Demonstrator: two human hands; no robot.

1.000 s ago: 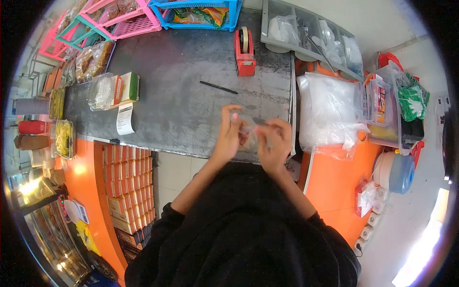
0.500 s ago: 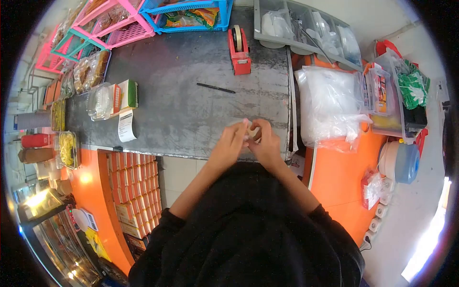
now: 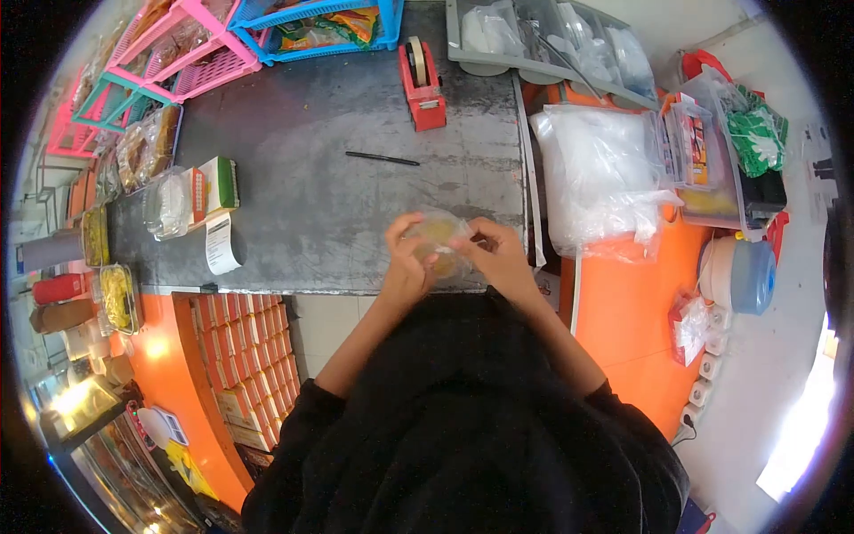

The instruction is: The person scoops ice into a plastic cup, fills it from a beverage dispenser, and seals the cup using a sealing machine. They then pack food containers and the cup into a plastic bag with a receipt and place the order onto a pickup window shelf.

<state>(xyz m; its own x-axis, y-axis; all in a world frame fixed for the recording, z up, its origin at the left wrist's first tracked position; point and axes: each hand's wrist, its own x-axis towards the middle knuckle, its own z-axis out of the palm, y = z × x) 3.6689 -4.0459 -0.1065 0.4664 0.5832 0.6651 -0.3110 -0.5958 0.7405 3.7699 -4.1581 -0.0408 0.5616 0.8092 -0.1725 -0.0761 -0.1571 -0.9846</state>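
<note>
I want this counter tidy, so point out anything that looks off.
The dark countertop looks scuffed, with pale streaks. A black pen lies loose on it, and the white paper slip curls at its lower end. I see no spill.

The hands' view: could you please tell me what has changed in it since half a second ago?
The left hand and right hand, bunched together then, have moved apart, exposing more of the clear packet, now yellowish, between their fingers. The scene has shifted left, apparently with the camera. The pen and tape dispenser stay on the counter.
</note>
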